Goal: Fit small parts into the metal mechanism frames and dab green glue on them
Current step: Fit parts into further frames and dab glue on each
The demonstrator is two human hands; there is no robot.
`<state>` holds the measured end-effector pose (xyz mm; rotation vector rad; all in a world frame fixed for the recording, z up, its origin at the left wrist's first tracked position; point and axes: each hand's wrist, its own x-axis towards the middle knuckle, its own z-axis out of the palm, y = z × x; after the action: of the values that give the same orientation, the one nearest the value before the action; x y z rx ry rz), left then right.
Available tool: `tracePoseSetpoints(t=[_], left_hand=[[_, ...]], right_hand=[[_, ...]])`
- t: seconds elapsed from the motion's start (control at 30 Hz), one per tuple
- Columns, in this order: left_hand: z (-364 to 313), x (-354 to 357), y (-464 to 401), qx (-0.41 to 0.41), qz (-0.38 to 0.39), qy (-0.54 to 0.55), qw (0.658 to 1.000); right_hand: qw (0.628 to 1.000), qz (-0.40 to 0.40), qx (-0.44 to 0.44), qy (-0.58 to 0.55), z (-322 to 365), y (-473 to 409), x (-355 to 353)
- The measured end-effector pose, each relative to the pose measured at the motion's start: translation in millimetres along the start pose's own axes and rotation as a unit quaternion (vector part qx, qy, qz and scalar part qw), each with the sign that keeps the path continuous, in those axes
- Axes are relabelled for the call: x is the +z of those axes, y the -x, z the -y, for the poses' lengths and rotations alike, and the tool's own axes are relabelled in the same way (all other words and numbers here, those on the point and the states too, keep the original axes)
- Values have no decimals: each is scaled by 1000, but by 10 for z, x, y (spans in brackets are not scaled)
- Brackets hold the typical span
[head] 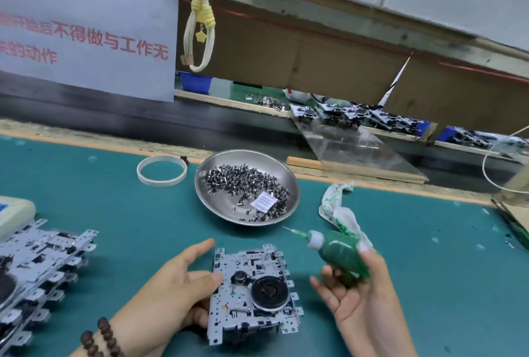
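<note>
A metal mechanism frame (252, 293) with a black round wheel lies on a short stack of frames on the green mat near the front. My left hand (174, 288) holds its left edge, thumb on top and fingers under the side. To the right, my right hand (357, 291) grips a green glue bottle (340, 253), its white cap and needle tip pointing up and left, away from the frame. A round steel dish (292, 185) behind the frame holds several small metal parts and a white sachet.
A stack of more metal frames (37, 270) sits at the left. A glue-stained white rag (340, 210) lies right of the dish. A white tape ring (161, 170) rests behind. A beige device (14, 213) is at the far left edge. A conveyor runs along the back.
</note>
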<state>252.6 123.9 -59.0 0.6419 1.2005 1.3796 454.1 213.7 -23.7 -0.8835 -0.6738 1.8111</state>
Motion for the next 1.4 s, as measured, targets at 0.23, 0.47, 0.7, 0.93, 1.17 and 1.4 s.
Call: tracePoseSetpoints(t=[0.23, 0.47, 0.7, 0.93, 1.17, 1.4], left_hand=[[-33, -42, -36, 43, -16, -11, 999], [-98, -30, 19, 101, -63, 23, 993], [-369, 178, 100, 156, -70, 49, 984], [-866, 781, -252, 198, -34, -56, 978], [-1119, 1367, -1033, 169, -25, -174, 970], [-1238, 1654, -1556, 134, -24, -235, 963]], right_hand=[[980, 60, -45, 183, -84, -62, -89], [872, 15, -173, 458, -148, -85, -172], [829, 17, -171, 532, -103, -28, -198], [959, -11, -168, 228, 652, 213, -44], [979, 54, -77, 183, 1084, -242, 68], [995, 33, -47, 82, 1219, -892, -47]])
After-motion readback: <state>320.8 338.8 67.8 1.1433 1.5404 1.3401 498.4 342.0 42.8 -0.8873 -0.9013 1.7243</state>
